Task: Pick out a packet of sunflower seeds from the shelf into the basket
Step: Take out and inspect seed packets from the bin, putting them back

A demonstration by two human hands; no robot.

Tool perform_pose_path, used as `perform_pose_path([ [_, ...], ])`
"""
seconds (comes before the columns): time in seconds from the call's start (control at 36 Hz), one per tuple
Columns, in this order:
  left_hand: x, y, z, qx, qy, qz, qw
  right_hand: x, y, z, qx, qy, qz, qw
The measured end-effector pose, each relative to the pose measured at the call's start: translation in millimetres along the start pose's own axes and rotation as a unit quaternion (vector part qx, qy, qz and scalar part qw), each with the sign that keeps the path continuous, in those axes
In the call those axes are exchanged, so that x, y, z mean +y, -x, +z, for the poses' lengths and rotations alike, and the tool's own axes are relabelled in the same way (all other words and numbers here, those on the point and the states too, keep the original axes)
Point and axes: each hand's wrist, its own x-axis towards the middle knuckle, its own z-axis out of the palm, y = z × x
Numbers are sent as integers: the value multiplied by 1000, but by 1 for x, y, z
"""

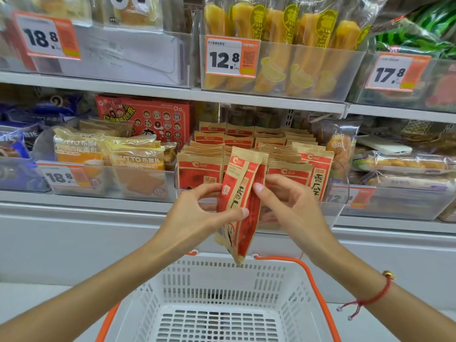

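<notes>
Carrying step: packet [240, 206] pinched by left hand [204, 211] and right hand [288, 203], hanging tilted above basket [222, 282], clear of shelf [170, 93]; next, probably lower and release inside

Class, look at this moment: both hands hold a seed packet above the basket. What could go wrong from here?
1. It looks like more than one packet is held between the left hand and right hand, so extras may drop in.
2. The packet's lower tip hangs near the back rim of the basket, so it might catch there or fall behind.
</notes>
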Motion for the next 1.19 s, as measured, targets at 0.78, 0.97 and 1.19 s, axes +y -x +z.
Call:
perform_pose_path([
  [0.78, 6, 0, -5, 70, 202, -14, 977, -2, -8, -11, -22, 16, 97, 995],
  [0.97, 12, 5, 0, 67, 233, 6, 970, -3, -5, -14, 33, -26, 66, 997],
  [1.19, 17, 12, 2, 40, 204, 36, 977, 6, -10, -19, -16, -20, 145, 989],
])
